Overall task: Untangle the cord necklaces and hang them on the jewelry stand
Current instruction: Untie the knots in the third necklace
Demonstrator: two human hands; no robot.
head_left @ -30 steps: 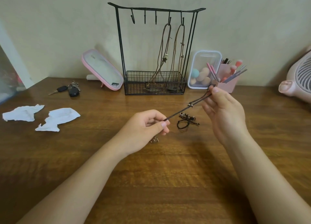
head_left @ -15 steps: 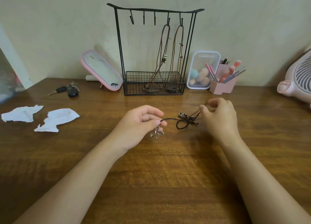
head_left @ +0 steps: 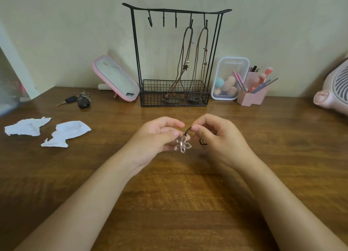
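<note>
Hands meet close together above the wooden desk [head_left: 188,203] in front of us. Our left hand [head_left: 156,137] curls its fingers around a clear flower pendant [head_left: 182,145], holding it. Our right hand [head_left: 220,139] pinches the dark cord necklace [head_left: 187,131] just above that pendant, with more cord bunched inside its curled fingers. Beyond both hands stands the black wire jewelry stand [head_left: 136,49]. Two brown cord necklaces [head_left: 188,49] hang from its hooks on the right hand's side. Well left of our left hand lie white paper scraps [head_left: 66,132] and keys [head_left: 82,101].
</note>
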